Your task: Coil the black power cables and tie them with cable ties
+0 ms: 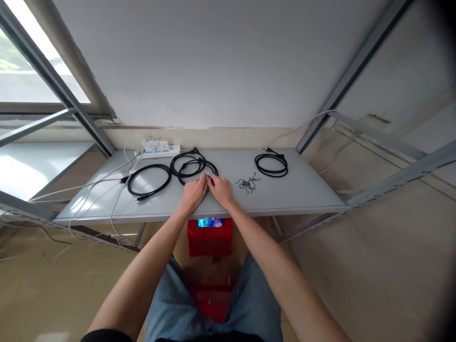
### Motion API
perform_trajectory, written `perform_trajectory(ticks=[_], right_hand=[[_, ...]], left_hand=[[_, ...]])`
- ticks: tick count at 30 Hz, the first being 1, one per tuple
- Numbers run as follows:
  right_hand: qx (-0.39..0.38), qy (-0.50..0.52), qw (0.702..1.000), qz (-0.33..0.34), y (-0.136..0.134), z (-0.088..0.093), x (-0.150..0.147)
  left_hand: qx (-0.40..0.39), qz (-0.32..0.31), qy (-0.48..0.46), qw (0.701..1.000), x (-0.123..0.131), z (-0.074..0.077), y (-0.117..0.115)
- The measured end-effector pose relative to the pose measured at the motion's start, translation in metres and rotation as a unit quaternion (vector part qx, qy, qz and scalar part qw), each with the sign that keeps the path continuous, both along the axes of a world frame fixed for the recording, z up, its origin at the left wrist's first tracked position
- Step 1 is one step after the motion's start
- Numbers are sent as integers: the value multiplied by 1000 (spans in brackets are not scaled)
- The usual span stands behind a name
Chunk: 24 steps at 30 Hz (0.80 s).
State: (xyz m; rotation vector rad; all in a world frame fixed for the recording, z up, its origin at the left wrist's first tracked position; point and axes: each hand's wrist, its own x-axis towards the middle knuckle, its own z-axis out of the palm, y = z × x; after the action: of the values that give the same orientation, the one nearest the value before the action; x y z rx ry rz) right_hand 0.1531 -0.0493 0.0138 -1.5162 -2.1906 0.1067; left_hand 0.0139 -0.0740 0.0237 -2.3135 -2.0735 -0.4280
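Observation:
My left hand (195, 192) and my right hand (221, 190) meet at the near side of a coiled black cable (215, 169) on the grey shelf (295, 197). Thumbs and fingertips are pinched together on the coil's front edge. Whether a small tie is also between them I cannot tell, as the fingers hide that spot. The coil's loops overlap toward the left and back. Another black cable coil (149, 166) lies left of my hands. To the right is a small pile of short black ties (248, 184), with a further black coil (271, 175) behind it.
A white power strip (162, 152) with plugs stands at the back left, and white cords (116, 204) hang over the shelf's front edge. Metal posts (322, 121) rise at both ends. Below the shelf is a red box (209, 242); a wall closes off the back.

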Motion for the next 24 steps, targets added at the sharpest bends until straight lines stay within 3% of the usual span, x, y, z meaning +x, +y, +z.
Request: perform_trajectory(ticks=[11, 24], right_hand=[[19, -9, 1000, -20, -6, 1, -1], [13, -71, 997, -21, -15, 15, -3]], left_hand=[[2, 20, 11, 1000, 1, -2, 2], [-11, -2, 10, 1000, -1, 0, 3]])
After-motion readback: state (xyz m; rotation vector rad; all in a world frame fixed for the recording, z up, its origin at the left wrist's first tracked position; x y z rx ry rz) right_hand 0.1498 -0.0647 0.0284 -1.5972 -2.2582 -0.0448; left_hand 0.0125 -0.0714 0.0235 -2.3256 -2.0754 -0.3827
